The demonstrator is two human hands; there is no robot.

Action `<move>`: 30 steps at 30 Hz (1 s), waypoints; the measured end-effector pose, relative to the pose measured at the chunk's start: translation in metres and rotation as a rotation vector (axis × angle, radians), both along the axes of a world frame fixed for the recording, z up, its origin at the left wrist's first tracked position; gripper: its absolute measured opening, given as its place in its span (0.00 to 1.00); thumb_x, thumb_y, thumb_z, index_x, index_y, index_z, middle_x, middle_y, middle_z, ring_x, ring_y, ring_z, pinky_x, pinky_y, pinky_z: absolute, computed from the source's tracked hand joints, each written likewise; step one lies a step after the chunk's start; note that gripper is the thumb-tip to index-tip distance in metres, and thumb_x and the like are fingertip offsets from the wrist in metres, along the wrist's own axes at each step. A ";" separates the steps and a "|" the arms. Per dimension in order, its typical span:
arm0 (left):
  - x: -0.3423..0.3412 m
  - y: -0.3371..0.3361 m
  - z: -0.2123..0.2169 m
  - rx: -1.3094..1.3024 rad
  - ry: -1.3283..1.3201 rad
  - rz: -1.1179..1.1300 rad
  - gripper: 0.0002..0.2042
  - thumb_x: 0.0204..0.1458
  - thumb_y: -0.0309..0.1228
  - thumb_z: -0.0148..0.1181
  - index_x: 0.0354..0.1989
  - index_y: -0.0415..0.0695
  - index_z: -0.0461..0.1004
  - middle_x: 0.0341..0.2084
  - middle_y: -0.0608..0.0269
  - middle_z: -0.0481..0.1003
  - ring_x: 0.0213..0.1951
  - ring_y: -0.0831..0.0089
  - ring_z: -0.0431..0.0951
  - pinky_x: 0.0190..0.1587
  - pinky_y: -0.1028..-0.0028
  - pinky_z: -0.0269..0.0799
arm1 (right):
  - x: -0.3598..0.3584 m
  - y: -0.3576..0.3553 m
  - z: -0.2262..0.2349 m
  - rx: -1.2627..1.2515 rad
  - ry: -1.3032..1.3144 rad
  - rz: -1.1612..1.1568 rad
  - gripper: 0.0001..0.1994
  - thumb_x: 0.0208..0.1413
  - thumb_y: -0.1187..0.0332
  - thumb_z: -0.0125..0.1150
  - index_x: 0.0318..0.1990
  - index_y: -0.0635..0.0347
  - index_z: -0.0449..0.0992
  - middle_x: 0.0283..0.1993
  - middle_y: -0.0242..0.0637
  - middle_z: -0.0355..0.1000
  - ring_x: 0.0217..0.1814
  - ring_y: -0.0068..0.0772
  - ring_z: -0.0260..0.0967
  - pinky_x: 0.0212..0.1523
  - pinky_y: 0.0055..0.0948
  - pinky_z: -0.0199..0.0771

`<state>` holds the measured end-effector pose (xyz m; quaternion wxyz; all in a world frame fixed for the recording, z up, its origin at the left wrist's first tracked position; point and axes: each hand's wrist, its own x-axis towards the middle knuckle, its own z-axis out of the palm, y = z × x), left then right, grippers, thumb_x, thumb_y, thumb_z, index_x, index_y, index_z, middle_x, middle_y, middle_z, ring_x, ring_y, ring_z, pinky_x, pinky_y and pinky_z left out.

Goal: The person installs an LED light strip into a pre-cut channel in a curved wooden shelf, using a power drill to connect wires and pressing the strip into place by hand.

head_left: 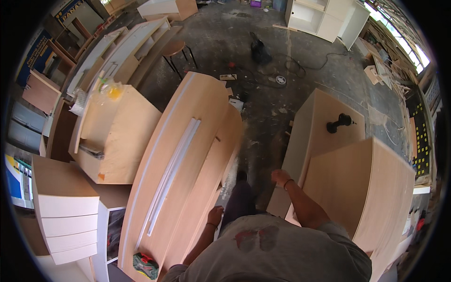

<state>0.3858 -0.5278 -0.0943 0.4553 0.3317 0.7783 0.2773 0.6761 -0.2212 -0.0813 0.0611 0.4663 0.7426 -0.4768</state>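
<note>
Currently your left hand (pixel 215 216) hangs loosely closed, empty, beside the long plywood panel (pixel 188 155) carrying white strips (pixel 173 174). Right hand (pixel 280 177), loosely clenched, empty, nears the pale cabinet (pixel 324 127). Blue-yellow sign (pixel 70 9) far left.

Daylight enters from windows (pixel 399 33) far beyond the right hand (pixel 280 177); fisheye bends edges, corners black, hands slightly motion-blurred.

Workshop floor with furniture parts, seen from above.
At 12 o'clock, a white cabinet (pixel 324 19) stands open; a round stool (pixel 174 48) sits at 11 o'clock. A black cordless drill (pixel 339 123) lies on a pale cabinet (pixel 324 127) at 2 o'clock. A white drawer unit (pixel 63 216) occupies 8 o'clock, and a green tool (pixel 145 264) lies at 7 o'clock.
</note>
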 end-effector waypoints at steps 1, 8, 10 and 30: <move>-0.012 0.013 -0.006 0.048 0.081 -0.059 0.15 0.54 0.35 0.49 0.42 0.39 0.76 0.40 0.55 0.78 0.40 0.66 0.80 0.42 0.69 0.75 | -0.031 0.017 0.027 -0.199 0.046 -0.287 0.16 0.58 0.59 0.53 0.42 0.63 0.78 0.42 0.39 0.77 0.42 0.38 0.75 0.45 0.34 0.74; -0.027 0.183 -0.045 -0.026 0.369 -0.256 0.10 0.46 0.25 0.56 0.37 0.46 0.78 0.38 0.60 0.78 0.41 0.62 0.77 0.44 0.67 0.73 | -0.028 0.203 0.043 -0.433 -0.072 -0.692 0.20 0.58 0.57 0.56 0.54 0.56 0.70 0.43 0.37 0.75 0.48 0.35 0.73 0.47 0.40 0.71; -0.037 0.231 -0.044 0.120 0.507 -0.186 0.10 0.47 0.28 0.56 0.38 0.44 0.77 0.34 0.58 0.78 0.39 0.64 0.78 0.42 0.66 0.73 | -0.032 0.265 0.050 -0.427 -0.082 -0.627 0.20 0.58 0.57 0.56 0.55 0.55 0.70 0.44 0.36 0.75 0.48 0.34 0.73 0.46 0.40 0.71; 0.003 0.636 -0.021 -0.282 0.319 1.054 0.14 0.54 0.33 0.57 0.48 0.41 0.72 0.42 0.51 0.77 0.46 0.58 0.77 0.46 0.66 0.74 | -0.326 0.698 -0.020 -0.503 -0.005 0.401 0.16 0.58 0.57 0.59 0.48 0.56 0.77 0.37 0.31 0.78 0.36 0.20 0.75 0.28 0.20 0.69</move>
